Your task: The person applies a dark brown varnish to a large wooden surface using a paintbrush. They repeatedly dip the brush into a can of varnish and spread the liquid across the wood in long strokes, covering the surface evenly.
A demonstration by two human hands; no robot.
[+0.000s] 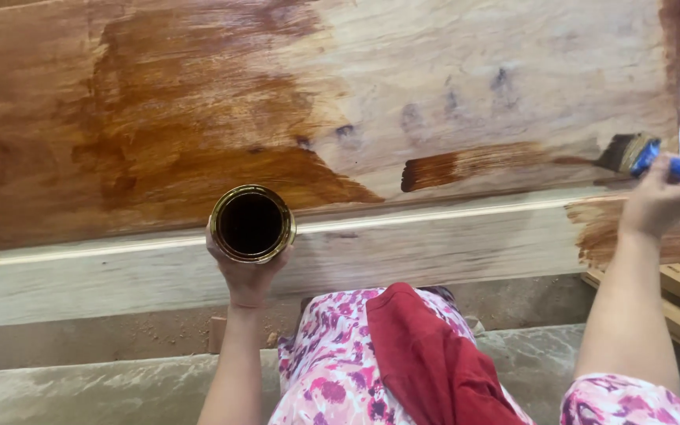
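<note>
A red cloth (426, 354) lies on the person's lap. The left hand (244, 271) fingers grip an open tin (251, 223) of dark stain. The right hand (659, 201) fingers clasp a blue-handled brush (639, 155), bristles touching the wooden board (466, 63) near its right edge.

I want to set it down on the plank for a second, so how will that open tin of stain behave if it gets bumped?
The open tin looks apt to spill: it has no lid and dark liquid shows inside. It is probably fairly heavy for its size, since the left hand cups it from below. Being round, it would likely roll if it tipped on the plank.
</note>
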